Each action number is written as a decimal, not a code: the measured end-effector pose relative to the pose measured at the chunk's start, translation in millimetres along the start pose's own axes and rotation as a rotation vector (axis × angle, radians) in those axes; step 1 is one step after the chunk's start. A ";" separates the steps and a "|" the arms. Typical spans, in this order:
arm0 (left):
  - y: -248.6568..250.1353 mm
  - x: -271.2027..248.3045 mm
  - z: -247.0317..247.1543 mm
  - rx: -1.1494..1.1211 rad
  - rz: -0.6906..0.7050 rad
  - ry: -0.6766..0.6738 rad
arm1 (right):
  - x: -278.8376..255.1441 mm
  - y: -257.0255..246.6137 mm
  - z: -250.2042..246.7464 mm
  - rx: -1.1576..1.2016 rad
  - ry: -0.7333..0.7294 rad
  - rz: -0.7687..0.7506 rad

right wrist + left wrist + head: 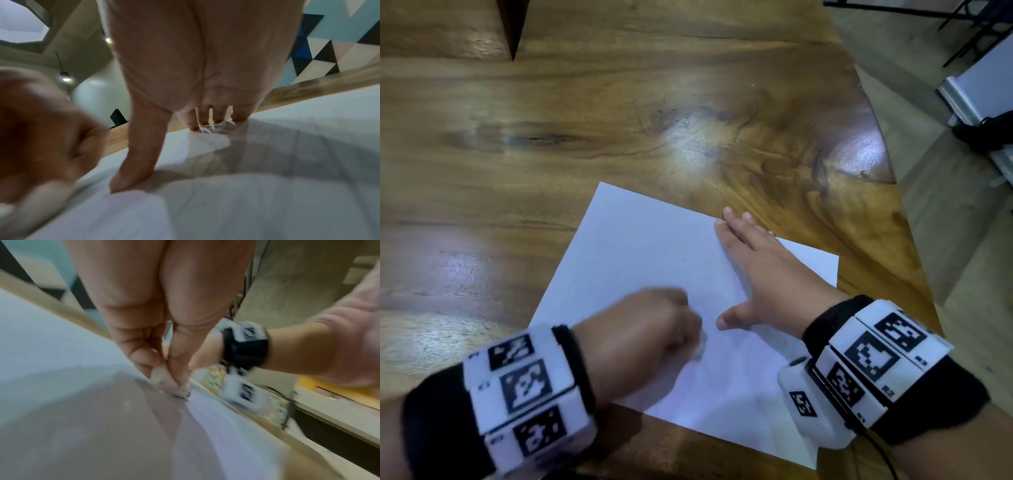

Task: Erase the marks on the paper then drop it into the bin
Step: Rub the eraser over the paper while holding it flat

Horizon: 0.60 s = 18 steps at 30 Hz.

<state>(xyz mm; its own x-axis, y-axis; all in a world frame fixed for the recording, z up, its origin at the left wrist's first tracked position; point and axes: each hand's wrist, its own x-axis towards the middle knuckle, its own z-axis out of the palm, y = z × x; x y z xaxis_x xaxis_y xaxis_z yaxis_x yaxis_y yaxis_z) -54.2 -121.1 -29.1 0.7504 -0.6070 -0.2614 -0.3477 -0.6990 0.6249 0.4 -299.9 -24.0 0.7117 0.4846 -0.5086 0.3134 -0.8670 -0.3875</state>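
A white sheet of paper lies at an angle on the wooden table. My right hand lies flat on the sheet's right part, fingers straight and thumb spread, pressing it down. My left hand is blurred over the sheet's lower middle, its fingertips pinching a small whitish eraser against the paper. The right wrist view shows faint pencil lines across the paper and the right thumb on it. No bin is in view.
The table's curved edge runs close on the right, with floor beyond. A dark wedge-shaped gap cuts into the table at the far left. A black object lies on the floor at far right.
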 end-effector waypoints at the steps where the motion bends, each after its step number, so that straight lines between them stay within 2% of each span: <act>1: -2.1 4.9 -4.6 0.043 0.001 0.066 | -0.1 -0.2 0.0 -0.001 0.001 0.000; 3: -4.6 6.3 -5.6 0.050 0.008 0.075 | 0.0 -0.5 0.0 -0.001 0.003 0.000; 6: 3.7 -10.4 7.7 0.012 0.043 -0.093 | 0.5 0.9 0.0 0.008 0.012 -0.003; 8: 3.5 -18.3 15.6 -0.038 0.005 -0.151 | 0.9 1.8 0.4 0.017 0.022 -0.008; 10: 0.5 -13.9 9.9 -0.068 0.002 -0.134 | 1.4 1.9 0.5 0.042 0.032 -0.013; 12: -9.2 -2.7 -3.1 -0.039 -0.019 -0.020 | 1.7 2.1 0.4 0.074 0.043 -0.017; 15: -20.5 10.1 -22.2 -0.008 -0.129 0.146 | -1.7 7.3 -1.3 0.168 0.080 0.002; 18: -22.7 11.9 -25.8 -0.001 -0.168 0.105 | -7.6 18.9 -3.1 0.160 0.121 0.015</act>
<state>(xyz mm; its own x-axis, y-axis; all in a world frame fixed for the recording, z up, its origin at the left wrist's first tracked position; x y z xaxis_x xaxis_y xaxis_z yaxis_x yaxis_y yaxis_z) -22.9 -102.7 -27.4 0.8526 -0.4389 -0.2836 -0.2123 -0.7869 0.5794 2.9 -320.3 -25.0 0.7890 0.4455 -0.4231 0.2048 -0.8399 -0.5026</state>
